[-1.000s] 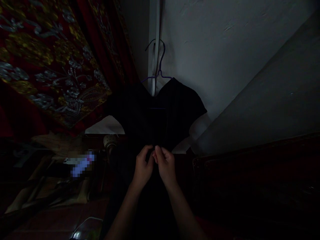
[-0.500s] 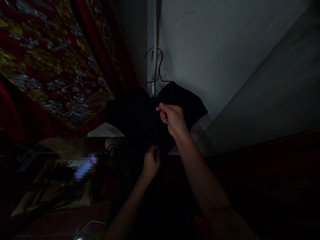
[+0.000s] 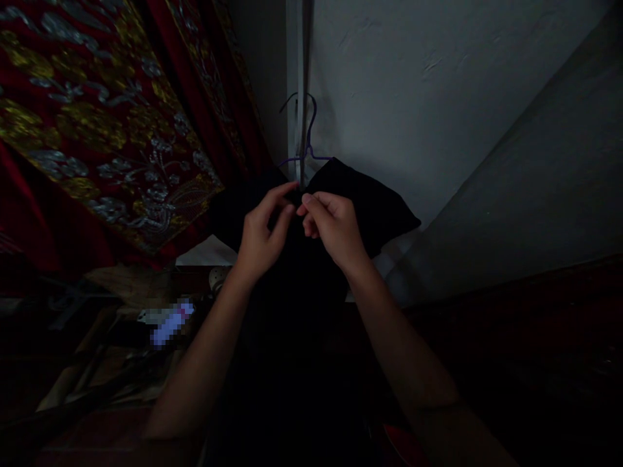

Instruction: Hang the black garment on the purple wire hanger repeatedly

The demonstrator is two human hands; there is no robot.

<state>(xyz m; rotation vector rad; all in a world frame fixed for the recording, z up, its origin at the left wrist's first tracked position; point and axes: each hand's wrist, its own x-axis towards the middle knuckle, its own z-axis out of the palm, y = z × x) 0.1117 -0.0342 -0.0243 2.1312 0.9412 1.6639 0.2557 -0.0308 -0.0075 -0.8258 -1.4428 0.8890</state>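
Note:
A black short-sleeved shirt (image 3: 374, 194) hangs on a thin purple hanger (image 3: 311, 133), its hook up by a pale upright strip. My right hand (image 3: 335, 224) is at the front of the shirt, just below the neck opening, with thumb and forefinger pinched together on what looks like the edge of the cloth. Close on its left is my left hand (image 3: 265, 230), thumb and forefinger apart and their tips near the same spot below the collar. Dark cloth and dim light hide any small detail between the fingertips.
Red cloth with gold and silver embroidery (image 3: 92, 117) drapes at the left. A grey wall (image 3: 389, 97) rises behind the hanger. Low at the left stands a wooden frame (image 3: 73, 383), with a blurred-out bright object (image 3: 170, 324) above it. A pale clog (image 3: 217, 277) shows beside the shirt.
My left hand has risen from the lower front of the shirt to the neckline, and its fingers have spread. My right hand stays pinched near the neck. The right sleeve edge has shifted slightly outward.

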